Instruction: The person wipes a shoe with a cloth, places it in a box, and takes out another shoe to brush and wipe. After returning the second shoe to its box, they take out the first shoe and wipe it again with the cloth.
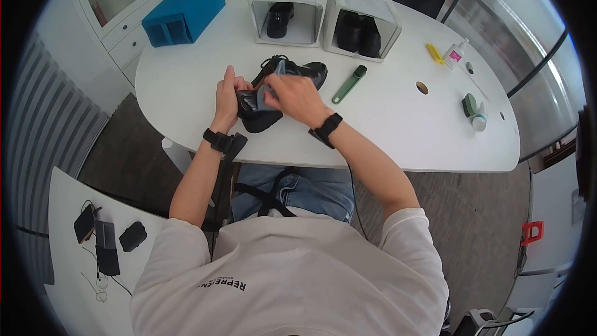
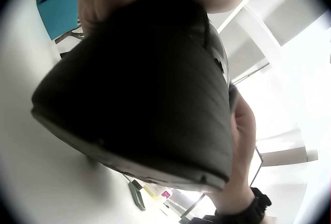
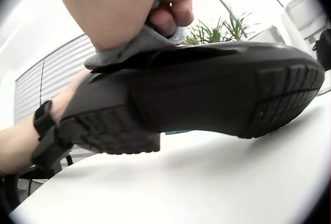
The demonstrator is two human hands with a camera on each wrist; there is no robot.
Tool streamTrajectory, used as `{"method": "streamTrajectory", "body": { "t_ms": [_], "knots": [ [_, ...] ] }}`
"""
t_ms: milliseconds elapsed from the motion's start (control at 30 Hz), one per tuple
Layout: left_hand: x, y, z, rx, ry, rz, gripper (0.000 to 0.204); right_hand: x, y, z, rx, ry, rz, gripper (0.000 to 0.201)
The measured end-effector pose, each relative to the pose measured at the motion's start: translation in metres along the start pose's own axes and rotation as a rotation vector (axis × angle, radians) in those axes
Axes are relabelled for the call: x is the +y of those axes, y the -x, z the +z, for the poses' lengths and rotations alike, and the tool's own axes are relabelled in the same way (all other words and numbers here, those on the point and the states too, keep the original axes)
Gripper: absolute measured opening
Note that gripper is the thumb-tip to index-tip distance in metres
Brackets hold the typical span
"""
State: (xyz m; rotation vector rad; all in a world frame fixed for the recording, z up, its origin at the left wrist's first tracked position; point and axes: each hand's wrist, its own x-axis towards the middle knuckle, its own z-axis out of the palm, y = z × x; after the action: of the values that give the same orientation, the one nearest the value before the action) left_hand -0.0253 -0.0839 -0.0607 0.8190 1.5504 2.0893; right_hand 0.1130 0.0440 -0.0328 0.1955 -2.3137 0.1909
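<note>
A black lace-up leather shoe [image 1: 258, 118] is held over the white table, its toe pointing away to the right. In the right wrist view its treaded sole [image 3: 207, 99] shows side-on above the tabletop. My left hand [image 1: 226, 101] grips the shoe at the heel end, by its opening; the left wrist view is mostly filled by the dark heel [image 2: 139, 94]. With curled fingers my right hand [image 1: 300, 98] holds a grey cloth [image 3: 132, 48] against the upper near the heel. Part of the cloth [image 1: 266, 98] also shows in the head view.
A green-handled brush [image 1: 349, 84] lies right of the shoe. Behind stand two white shoe boxes, one with a single black shoe [image 1: 280, 20], the other with a black pair [image 1: 358, 33]. A blue box [image 1: 186, 12] is back left; bottles [image 1: 456, 53] and a green brush [image 1: 468, 105] sit right.
</note>
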Motion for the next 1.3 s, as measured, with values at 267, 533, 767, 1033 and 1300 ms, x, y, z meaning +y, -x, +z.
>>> {"method": "streamTrajectory", "body": {
  "t_ms": [267, 533, 767, 1033, 1300],
  "knots": [
    [-0.007, 0.013, 0.002, -0.129, -0.102, 0.061, 0.064, 0.048, -0.006, 0.011, 0.068, 0.204, 0.135, 0.018],
    [-0.005, 0.019, 0.006, -0.095, -0.434, 0.125, 0.066, 0.044, -0.004, 0.015, 0.039, 0.117, 0.252, 0.019],
    [0.004, 0.008, -0.009, 0.001, -0.6, 0.151, 0.054, 0.015, -0.006, 0.026, 0.049, 0.158, 0.277, 0.017],
    [0.018, 0.021, 0.014, 0.011, -0.864, 0.169, 0.05, -0.025, 0.011, 0.016, 0.037, 0.005, 0.177, 0.021],
    [0.007, 0.018, 0.005, 0.002, -0.948, 0.284, 0.048, 0.012, 0.02, 0.01, 0.035, 0.045, 0.097, 0.02]
  ]
}}
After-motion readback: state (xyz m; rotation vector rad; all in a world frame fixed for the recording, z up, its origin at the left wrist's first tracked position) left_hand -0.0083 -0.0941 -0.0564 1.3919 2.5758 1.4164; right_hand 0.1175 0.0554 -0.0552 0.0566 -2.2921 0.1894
